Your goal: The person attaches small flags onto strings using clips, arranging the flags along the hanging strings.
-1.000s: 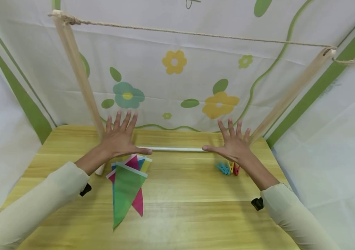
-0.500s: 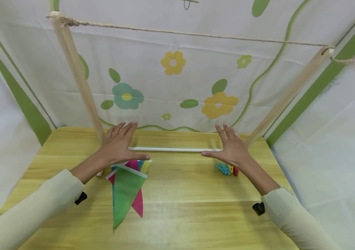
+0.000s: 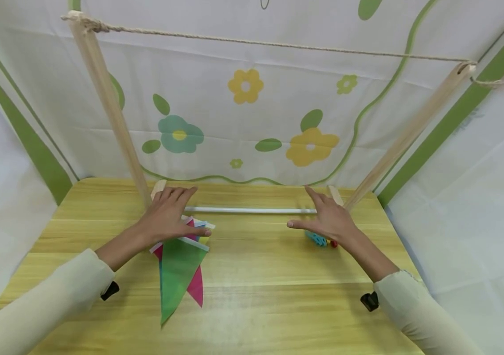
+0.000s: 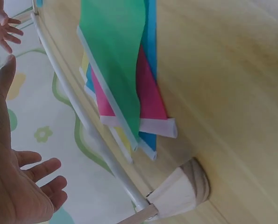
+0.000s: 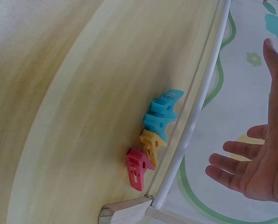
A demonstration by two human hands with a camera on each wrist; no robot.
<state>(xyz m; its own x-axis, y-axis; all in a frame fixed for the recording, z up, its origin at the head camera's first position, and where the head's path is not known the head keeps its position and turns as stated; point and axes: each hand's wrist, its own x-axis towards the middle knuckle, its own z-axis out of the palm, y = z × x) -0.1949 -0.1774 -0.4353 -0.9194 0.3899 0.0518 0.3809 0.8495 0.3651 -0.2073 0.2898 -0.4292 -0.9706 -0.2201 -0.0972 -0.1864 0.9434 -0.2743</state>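
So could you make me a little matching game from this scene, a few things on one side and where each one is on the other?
Things:
1. flags
2. pegs
3. rope
4. white rod

Places:
A. strung high between the tops of the two wooden posts
B. lying low along the back of the table, between the post feet
C. under the left hand, fanned out on the table
D. in a short row on the table below the right hand

Pairs: 1-C, 2-D, 3-A, 4-B
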